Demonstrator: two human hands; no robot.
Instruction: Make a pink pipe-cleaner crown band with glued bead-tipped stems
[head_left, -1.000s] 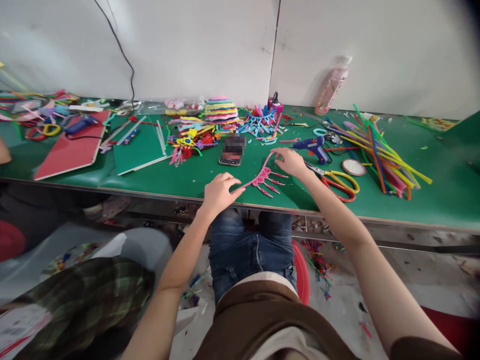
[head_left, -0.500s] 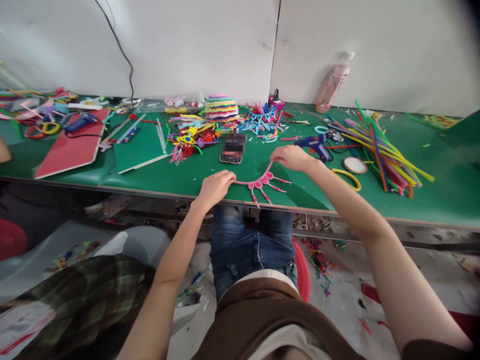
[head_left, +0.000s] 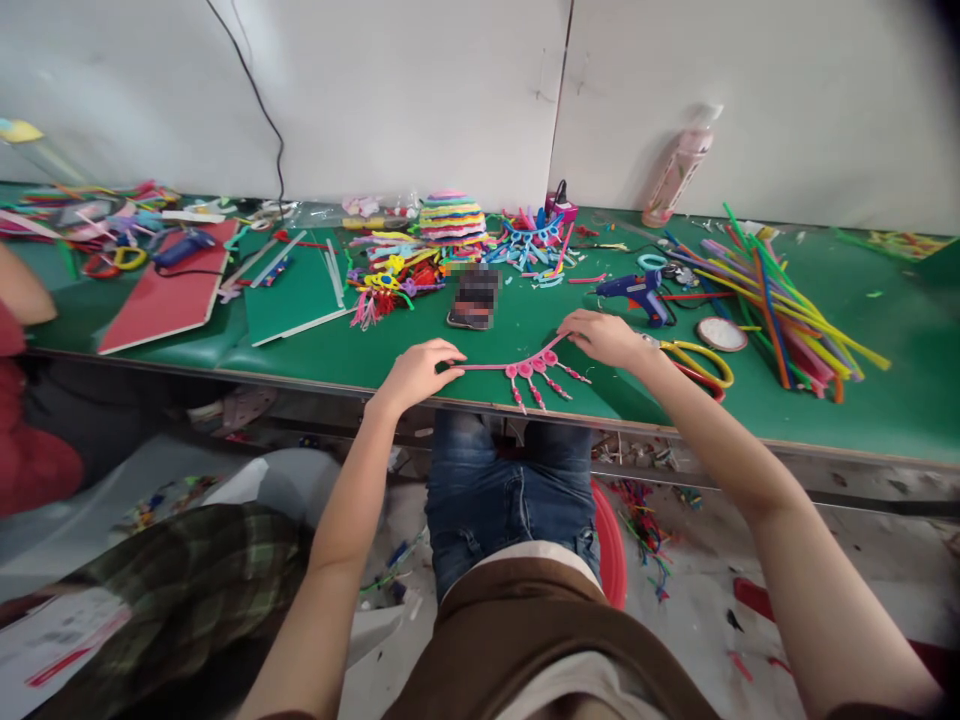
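Observation:
A pink pipe-cleaner band stretches between my two hands near the table's front edge. Several round pink coils sit along its middle, each with a twisted dangling strand pointing toward me. My left hand pinches the band's left end between thumb and fingers. At the other end my right hand is closed on the band, a little higher up the table. Just behind the band lies a phone with a blurred screen. A blue glue gun rests beyond my right hand.
Yellow-handled scissors, a roll of white tape and a heap of loose pipe cleaners lie to the right. Colourful finished pieces crowd the back. A red board is at the left, near another person's arm. A pink bottle stands against the wall.
The band now runs straighter on its left side. My right hand has come down slightly toward the table's front, baring more of the scissors. The view has shifted a little.

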